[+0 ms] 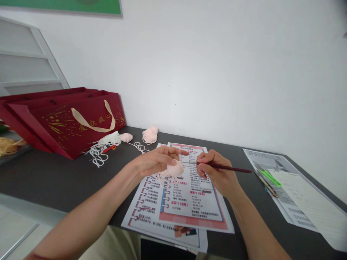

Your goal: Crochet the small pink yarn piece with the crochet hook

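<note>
My left hand [155, 161] is closed on a small pale pink crocheted piece [175, 168], with thin pink yarn looped over its fingers and trailing below. My right hand [215, 174] pinches a dark red crochet hook [226, 167] whose tip points left at the crocheted piece. Both hands hover over printed instruction sheets [189, 202] lying on the dark table [54, 177].
A pink yarn ball [150, 135] and loose white yarn [104, 146] lie at the back beside dark red gift bags [67, 121]. More papers [298, 195] with green-handled scissors [269, 177] sit at the right. A white wall stands behind.
</note>
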`<action>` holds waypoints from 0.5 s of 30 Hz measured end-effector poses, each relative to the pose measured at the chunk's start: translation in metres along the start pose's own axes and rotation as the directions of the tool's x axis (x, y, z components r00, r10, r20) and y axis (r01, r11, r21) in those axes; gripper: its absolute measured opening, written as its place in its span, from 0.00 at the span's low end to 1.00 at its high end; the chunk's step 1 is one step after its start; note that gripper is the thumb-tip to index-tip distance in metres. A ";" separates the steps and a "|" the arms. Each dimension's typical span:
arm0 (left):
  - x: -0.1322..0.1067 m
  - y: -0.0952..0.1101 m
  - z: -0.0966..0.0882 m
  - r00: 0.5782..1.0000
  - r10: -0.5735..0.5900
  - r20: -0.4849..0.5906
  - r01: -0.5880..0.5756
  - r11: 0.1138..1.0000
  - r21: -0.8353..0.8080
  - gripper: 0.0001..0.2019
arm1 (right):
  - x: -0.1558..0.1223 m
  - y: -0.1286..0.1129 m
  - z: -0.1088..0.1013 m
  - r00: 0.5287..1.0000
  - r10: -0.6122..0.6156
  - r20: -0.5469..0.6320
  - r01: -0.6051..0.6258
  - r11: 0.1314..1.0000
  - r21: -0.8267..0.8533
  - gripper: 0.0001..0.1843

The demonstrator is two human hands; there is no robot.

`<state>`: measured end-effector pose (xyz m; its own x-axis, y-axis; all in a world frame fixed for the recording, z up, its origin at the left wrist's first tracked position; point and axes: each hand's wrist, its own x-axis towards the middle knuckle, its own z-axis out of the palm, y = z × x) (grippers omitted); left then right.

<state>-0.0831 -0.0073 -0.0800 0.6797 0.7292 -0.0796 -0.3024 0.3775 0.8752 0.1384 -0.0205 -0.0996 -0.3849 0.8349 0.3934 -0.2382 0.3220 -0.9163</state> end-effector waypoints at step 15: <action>0.002 -0.005 0.014 0.952 0.270 -0.142 -0.204 0.909 0.362 0.18 | 0.003 -0.008 0.014 0.990 0.112 -0.087 -0.091 0.973 0.214 0.09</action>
<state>-0.0713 -0.0160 -0.0780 0.4708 0.8773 0.0933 -0.1719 -0.0125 0.9850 0.1269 -0.0264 -0.0903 -0.3298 0.9014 0.2804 -0.3877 0.1415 -0.9109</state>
